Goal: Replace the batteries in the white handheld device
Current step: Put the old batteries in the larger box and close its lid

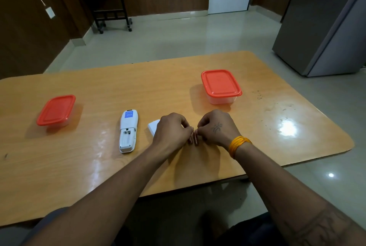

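Remote (pixel 128 131) lying face down left of your hands, bay open, cover (pixel 154 128) peeking behind your left hand (pixel 172 129), both hands curled, your left and right hand (pixel 217 128) pinching batteries (pixel 193 139) between them on table (pixel 79 166).

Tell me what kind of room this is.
Probably a home kitchen or dining area: a grey refrigerator stands on the tiled floor, and lidded food containers sit on the wooden table.
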